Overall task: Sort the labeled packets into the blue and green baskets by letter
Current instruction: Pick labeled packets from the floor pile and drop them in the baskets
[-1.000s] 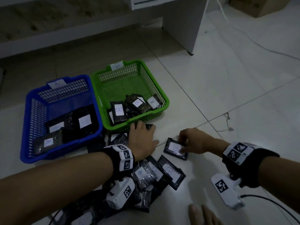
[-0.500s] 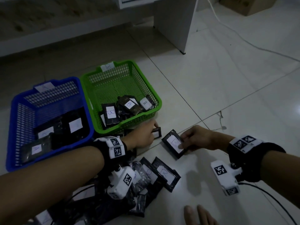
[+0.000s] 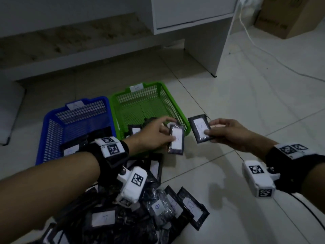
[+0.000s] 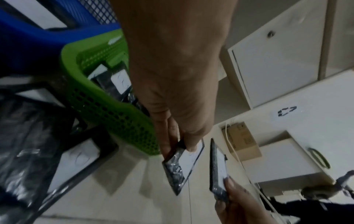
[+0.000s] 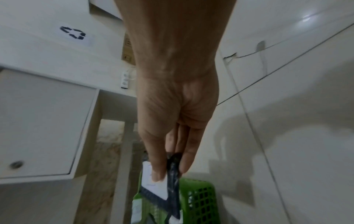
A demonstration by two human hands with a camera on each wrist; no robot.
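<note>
My left hand pinches a black packet with a white label in the air at the near right corner of the green basket; the same packet shows in the left wrist view. My right hand pinches a second labeled packet, held up just right of that basket, with the thumb on its label. The blue basket stands left of the green one; both hold labeled packets. A heap of loose packets lies on the floor below my left forearm.
A white cabinet stands behind the baskets, with a white cable and a cardboard box at the far right. Pale floor tiles stretch to the right of the baskets.
Both hands have lifted their packets off the floor and carried them up beside the green basket's near right corner. The head view has tilted up, showing more of the cabinet.
</note>
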